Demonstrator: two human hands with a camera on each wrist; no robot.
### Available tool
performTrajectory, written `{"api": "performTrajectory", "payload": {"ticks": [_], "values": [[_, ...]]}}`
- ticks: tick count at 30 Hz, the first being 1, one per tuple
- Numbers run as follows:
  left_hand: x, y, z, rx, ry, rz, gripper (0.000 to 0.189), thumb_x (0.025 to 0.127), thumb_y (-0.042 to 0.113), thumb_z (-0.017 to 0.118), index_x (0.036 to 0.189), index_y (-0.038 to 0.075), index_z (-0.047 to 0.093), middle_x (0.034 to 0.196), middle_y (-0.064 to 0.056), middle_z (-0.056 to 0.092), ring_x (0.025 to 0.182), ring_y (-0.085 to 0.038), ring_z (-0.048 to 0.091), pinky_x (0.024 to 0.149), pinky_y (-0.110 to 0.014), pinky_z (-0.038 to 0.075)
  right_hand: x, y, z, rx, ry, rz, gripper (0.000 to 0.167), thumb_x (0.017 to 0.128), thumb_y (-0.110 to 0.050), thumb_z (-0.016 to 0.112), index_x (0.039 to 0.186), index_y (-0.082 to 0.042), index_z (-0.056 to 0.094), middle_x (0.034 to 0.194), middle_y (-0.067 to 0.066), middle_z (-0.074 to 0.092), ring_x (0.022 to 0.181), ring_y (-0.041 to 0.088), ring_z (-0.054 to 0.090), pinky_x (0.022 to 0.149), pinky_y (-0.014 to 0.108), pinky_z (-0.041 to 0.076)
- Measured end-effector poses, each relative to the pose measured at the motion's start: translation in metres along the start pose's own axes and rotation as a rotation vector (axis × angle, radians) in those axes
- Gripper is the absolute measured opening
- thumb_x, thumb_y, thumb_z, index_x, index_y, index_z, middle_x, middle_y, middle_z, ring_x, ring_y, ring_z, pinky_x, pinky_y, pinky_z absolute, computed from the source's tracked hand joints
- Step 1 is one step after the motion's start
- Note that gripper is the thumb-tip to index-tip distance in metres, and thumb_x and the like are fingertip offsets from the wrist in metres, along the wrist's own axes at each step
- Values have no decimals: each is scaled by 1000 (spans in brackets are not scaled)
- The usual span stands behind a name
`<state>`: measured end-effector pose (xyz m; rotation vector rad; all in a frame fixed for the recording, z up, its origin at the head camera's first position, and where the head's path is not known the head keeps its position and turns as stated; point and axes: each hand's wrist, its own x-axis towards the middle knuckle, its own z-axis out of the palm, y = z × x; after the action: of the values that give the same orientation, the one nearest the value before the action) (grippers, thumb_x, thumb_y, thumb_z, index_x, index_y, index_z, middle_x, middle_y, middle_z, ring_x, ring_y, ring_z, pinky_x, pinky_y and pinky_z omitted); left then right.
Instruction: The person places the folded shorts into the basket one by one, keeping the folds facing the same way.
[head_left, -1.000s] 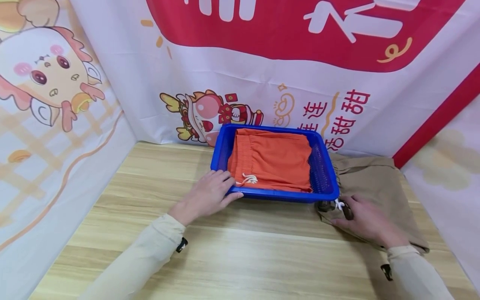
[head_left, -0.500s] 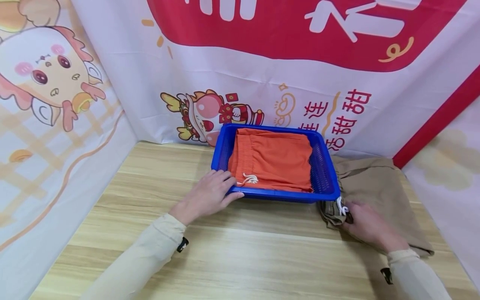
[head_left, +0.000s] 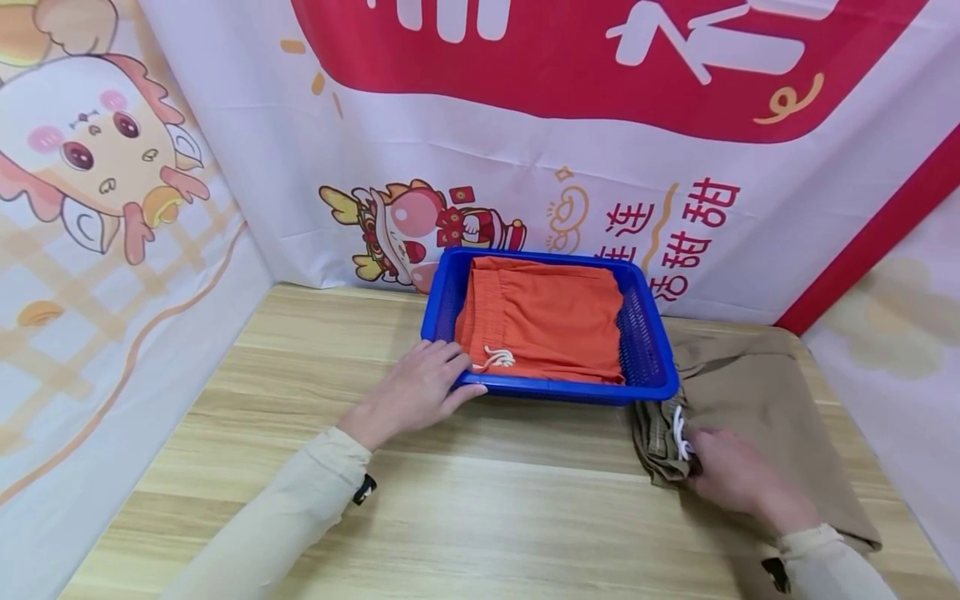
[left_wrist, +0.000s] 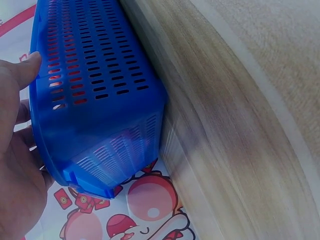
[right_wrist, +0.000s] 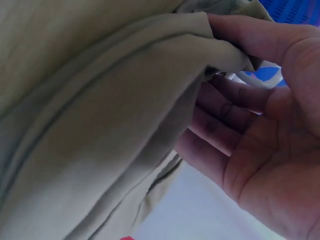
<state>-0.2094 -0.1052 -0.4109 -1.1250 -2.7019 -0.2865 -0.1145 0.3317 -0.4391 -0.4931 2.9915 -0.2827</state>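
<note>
My left hand (head_left: pixel 416 383) grips the near left corner of a blue plastic basket (head_left: pixel 555 388), fingers over the rim and thumb outside. In the left wrist view, the slotted basket wall (left_wrist: pixel 55 125) stands beside that hand (left_wrist: pixel 15 150). Folded orange shorts (head_left: pixel 562 317) with a white drawstring lie inside the basket. Right of it are folded brown shorts (head_left: pixel 765 400), whose gathered waistband has a white drawstring (head_left: pixel 680 433). My right hand (head_left: pixel 735 471) pinches their near edge by the waistband. The right wrist view shows the thumb above and fingers beneath the brown cloth (right_wrist: pixel 110 120).
A wood-grain table (head_left: pixel 480 517) bears the basket and the brown shorts. Printed white and red cloth (head_left: pixel 465 150) hangs close behind the basket, and another printed cloth (head_left: pixel 112 333) hangs along the left side.
My right hand has drawn the brown shorts toward me, and their waistband now shows more beside the basket's near right corner. The left hand, basket and orange shorts have stayed in place.
</note>
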Motion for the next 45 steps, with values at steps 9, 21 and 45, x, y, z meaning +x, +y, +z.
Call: {"api": "performTrajectory", "payload": {"ticks": [9, 21, 45], "values": [[0, 0, -2, -11, 7, -3, 51, 103, 53, 53, 121, 8, 70, 121, -9, 67, 112, -26, 60, 98, -42, 47, -13, -17, 0, -23, -22, 12, 32, 67, -13, 86, 81, -12, 57, 74, 1, 61, 68, 25, 62, 61, 48, 52], [1, 0, -5, -23, -19, -22, 55, 102, 55, 51, 124, 7, 69, 123, -10, 67, 114, -27, 60, 100, -43, 46, -24, -30, 4, -14, -45, 19, 32, 68, -13, 86, 84, -12, 58, 75, 0, 60, 71, 26, 64, 64, 49, 53], [25, 75, -19, -45, 147, 226, 29, 99, 38, 65, 111, 11, 68, 106, -1, 65, 99, -18, 61, 88, -33, 51, -50, 42, -57, 118, 9, 239, 71, 95, -43, 71, 124, 20, 55, 98, 23, 70, 82, 34, 69, 70, 55, 56]]}}
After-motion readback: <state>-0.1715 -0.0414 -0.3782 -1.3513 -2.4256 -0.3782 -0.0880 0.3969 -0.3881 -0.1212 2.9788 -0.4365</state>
